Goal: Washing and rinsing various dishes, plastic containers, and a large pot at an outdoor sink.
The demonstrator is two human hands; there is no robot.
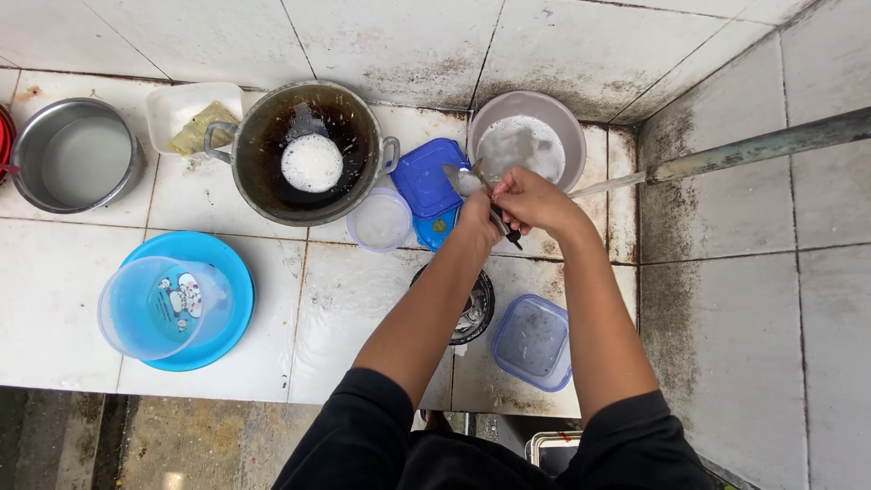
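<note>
Overhead, from the head camera, both hands meet over the tiled floor, just in front of the grey bowl [528,136]. The right hand [535,201] is closed round the dark handle of a knife [464,180]; the handle's butt pokes out below the fist, toward the person. The blade runs up and to the left from that fist, so the knife's long axis lies slantwise, tip pointing toward the blue lid [426,181] and the big pot [304,150]. The left hand [478,216] is curled narrow against the blade's near side, touching the steel where it leaves the handle; whether it pinches the blade or only rubs it I cannot tell. Of the two, the left hand is nearer the tip, the right nearer the butt.

Around them: a clear round tub [379,220] just left of the lid, and a square blue-rimmed box [533,341] between the forearms and the wall. A round drain [472,313] is partly hidden under the left forearm. Farther left lie a blue plate [227,272] with a clear tub [150,307] resting on it, a steel pot [77,154], and a white tray [186,109]. A pipe [762,145] runs along the wall on the right.
</note>
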